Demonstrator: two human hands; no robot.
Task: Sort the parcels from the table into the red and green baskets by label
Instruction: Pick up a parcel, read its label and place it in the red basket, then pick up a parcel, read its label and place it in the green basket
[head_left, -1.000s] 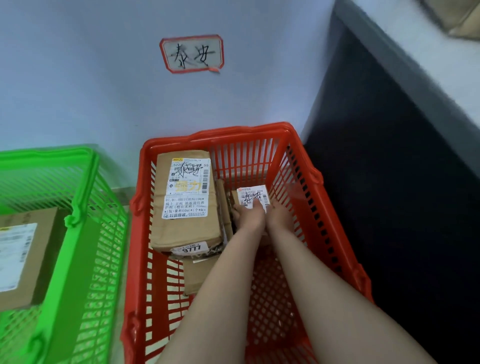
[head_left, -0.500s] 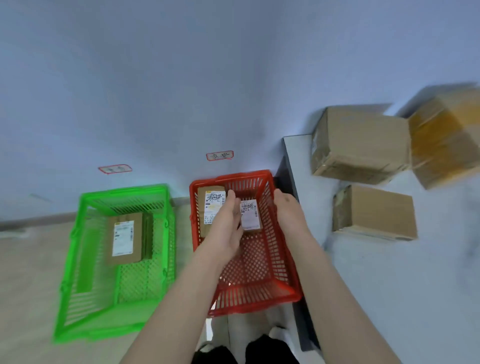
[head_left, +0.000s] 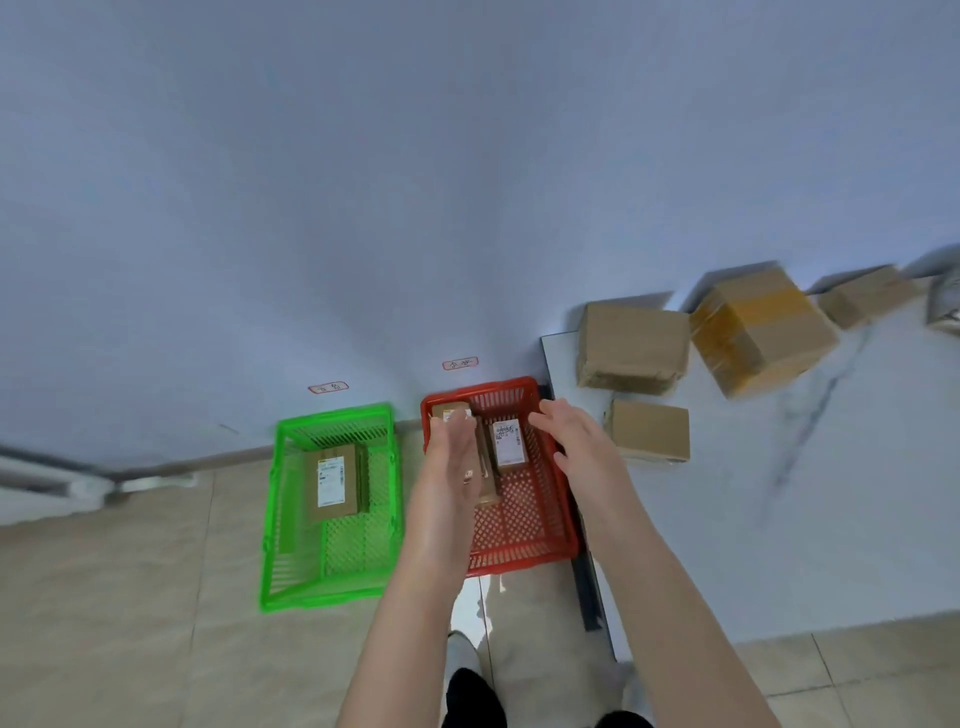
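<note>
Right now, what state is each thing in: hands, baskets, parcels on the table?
Left hand: open, empty, above the red basket.
Right hand: open, empty, over the basket's right rim.
Red basket: on the floor, holds parcels; small parcel lies label up.
Green basket: on the floor, holds a parcel, label up.
Table: four boxes unsorted; nearest box lies flat.

Small parcel-sorting corner, bare pale wall (head_left: 363, 182), tiled floor (head_left: 130, 597), green basket (head_left: 332, 592) and red basket (head_left: 524, 558) on the floor under handwritten wall tags (head_left: 460, 364), taped cardboard parcels (head_left: 631, 349) piled on a white marble-look table (head_left: 779, 519)
</note>
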